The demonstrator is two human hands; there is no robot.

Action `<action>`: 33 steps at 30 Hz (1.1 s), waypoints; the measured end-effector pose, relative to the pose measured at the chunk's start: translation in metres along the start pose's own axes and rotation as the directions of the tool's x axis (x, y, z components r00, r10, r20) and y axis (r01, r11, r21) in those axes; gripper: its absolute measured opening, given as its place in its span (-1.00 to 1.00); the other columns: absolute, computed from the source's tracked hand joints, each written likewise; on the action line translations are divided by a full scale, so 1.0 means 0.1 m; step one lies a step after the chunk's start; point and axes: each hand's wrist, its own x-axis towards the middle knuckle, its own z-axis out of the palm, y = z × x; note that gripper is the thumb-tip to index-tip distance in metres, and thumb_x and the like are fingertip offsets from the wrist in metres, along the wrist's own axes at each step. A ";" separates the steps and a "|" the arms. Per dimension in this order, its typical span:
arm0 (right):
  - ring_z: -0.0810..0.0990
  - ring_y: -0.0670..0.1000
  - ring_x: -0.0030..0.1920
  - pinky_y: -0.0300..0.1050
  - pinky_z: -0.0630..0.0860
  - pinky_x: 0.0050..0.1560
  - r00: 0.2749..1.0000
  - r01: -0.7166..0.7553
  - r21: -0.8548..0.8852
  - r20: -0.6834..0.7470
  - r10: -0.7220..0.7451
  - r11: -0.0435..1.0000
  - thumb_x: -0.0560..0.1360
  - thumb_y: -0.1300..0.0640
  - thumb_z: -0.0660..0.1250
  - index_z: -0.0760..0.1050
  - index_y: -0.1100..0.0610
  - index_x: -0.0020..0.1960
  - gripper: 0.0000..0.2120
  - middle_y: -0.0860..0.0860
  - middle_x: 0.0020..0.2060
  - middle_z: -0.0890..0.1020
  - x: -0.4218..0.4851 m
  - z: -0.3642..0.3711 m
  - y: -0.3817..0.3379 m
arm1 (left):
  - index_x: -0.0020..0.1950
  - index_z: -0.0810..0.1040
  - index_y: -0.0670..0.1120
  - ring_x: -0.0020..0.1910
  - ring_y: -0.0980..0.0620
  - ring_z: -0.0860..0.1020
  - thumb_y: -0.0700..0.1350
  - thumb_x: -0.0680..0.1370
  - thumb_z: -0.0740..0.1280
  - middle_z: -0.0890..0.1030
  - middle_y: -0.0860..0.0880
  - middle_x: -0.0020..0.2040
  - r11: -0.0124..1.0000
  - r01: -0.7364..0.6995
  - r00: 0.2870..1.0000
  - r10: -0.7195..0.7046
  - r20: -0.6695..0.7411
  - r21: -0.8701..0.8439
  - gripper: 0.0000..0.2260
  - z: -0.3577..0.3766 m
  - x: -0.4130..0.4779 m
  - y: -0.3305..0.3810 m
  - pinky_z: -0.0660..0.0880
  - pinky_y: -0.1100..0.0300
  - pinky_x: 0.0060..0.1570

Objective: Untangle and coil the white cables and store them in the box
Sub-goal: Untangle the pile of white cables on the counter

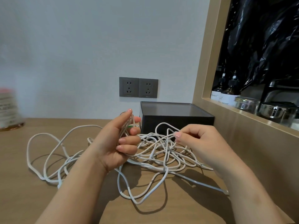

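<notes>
Our left hand (pixel 116 143) grips several strands of the white cables (pixel 161 159), its fingers (pixel 129 140) curled round them. Those strands run upright through the palm toward the raised forefinger. Our right hand (pixel 199 139) pinches one loop between thumb and forefinger, and the loop arches up and leftward. The rest of the tangle sprawls on the desk (pixel 24 199) beneath both hands, its long axis running left to right, with wide loops trailing left. The dark box (pixel 176 117) stands just behind the tangle.
</notes>
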 end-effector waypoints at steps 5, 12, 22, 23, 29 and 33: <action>0.51 -0.15 -0.25 -0.25 0.46 -0.30 0.967 0.149 -0.143 -0.186 -0.175 0.978 0.45 -0.05 0.33 0.56 -0.07 -0.26 -0.87 -0.09 -0.40 0.57 0.03 0.06 0.06 | -0.16 0.41 -0.09 -0.58 0.21 0.14 -0.13 0.39 0.38 0.38 -0.01 -0.36 0.944 -0.040 0.996 0.063 -0.060 0.328 -0.84 0.06 0.00 -0.07 0.04 0.45 -0.66; 0.49 -0.21 -0.16 -0.37 0.38 -0.31 0.931 0.248 -0.225 -0.213 -0.296 0.942 0.44 -0.07 0.34 0.46 -0.19 -0.27 -0.88 -0.21 -0.35 0.54 0.04 0.14 0.03 | -0.10 0.50 -0.15 -0.55 0.14 0.28 -0.11 0.61 0.20 0.67 -0.11 -0.21 0.817 -0.066 0.995 0.098 -0.024 0.572 -0.83 0.10 0.01 -0.15 0.15 0.37 -0.59; 0.49 -0.17 -0.27 -0.34 0.35 -0.36 0.935 0.183 -0.239 -0.257 -0.244 0.954 0.42 -0.11 0.34 0.47 -0.10 -0.31 -0.83 -0.15 -0.42 0.51 0.05 0.15 0.09 | -0.07 0.57 -0.11 -0.38 0.19 0.51 -0.11 0.58 0.23 0.58 -0.02 -0.35 0.610 -0.205 0.970 0.023 0.241 0.765 -0.85 0.10 -0.02 -0.17 0.41 0.36 -0.33; 0.49 -0.17 -0.28 -0.34 0.35 -0.37 0.935 0.177 -0.238 -0.261 -0.238 0.955 0.41 -0.12 0.34 0.47 -0.09 -0.31 -0.82 -0.15 -0.42 0.50 0.05 0.15 0.09 | -0.08 0.56 -0.13 -0.35 0.17 0.53 -0.13 0.57 0.24 0.58 -0.03 -0.35 0.614 -0.212 0.967 0.020 0.253 0.761 -0.86 0.09 -0.01 -0.17 0.44 0.36 -0.29; 0.48 -0.15 -0.25 -0.18 0.43 -0.38 0.920 0.168 -0.224 -0.315 -0.235 0.960 0.36 -0.22 0.29 0.49 -0.06 -0.32 -0.75 -0.13 -0.45 0.51 0.06 0.15 0.11 | -0.09 0.49 -0.18 -0.30 0.00 0.59 -0.06 0.45 0.31 0.56 -0.10 -0.34 0.697 -0.141 0.960 -0.076 0.268 0.703 -0.81 0.09 -0.04 -0.16 0.60 0.06 -0.26; 0.47 -0.13 -0.32 -0.23 0.36 -0.40 0.916 0.160 -0.223 -0.331 -0.229 0.962 0.37 -0.20 0.32 0.49 -0.04 -0.33 -0.75 -0.14 -0.46 0.49 0.05 0.15 0.10 | -0.09 0.45 -0.11 -0.44 0.08 0.47 0.01 0.46 0.30 0.50 -0.05 -0.38 0.658 -0.112 0.963 -0.112 0.244 0.745 -0.81 0.11 -0.06 -0.16 0.46 0.22 -0.49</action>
